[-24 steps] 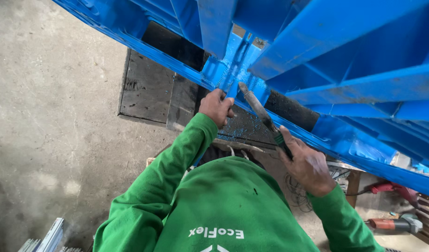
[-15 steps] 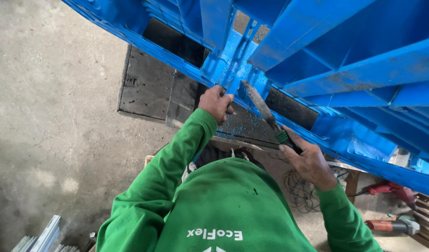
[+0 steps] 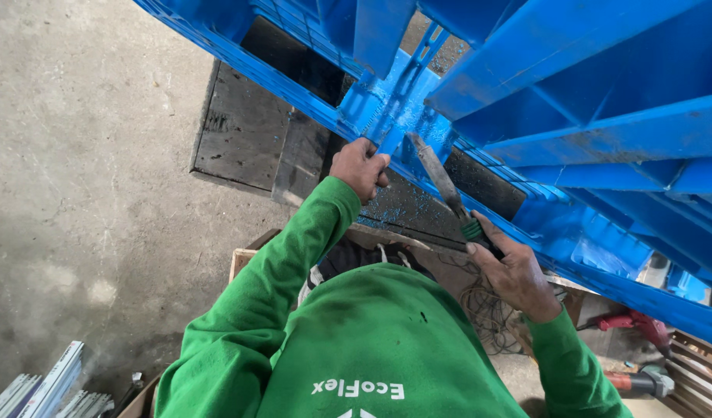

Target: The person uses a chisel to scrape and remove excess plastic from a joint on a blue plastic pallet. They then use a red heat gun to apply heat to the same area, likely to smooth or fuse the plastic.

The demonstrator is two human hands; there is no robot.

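Gripping a file (image 3: 441, 179), the right hand (image 3: 511, 271) angles it up-left toward the blue frame (image 3: 387, 108); left hand (image 3: 360, 166) fisted there.

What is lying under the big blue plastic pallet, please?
Under the blue plastic pallet lie dark wooden boards on grey concrete floor; how far they extend is hidden.

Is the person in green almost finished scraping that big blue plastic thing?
Partly. Blue shavings lie on the dark boards below, so some scraping looks done. Right now the left hand grips the blue pallet at its rib, and the right hand holds a green-handled file against it. How much edge is left cannot be judged; the grinder lies unused on the floor.
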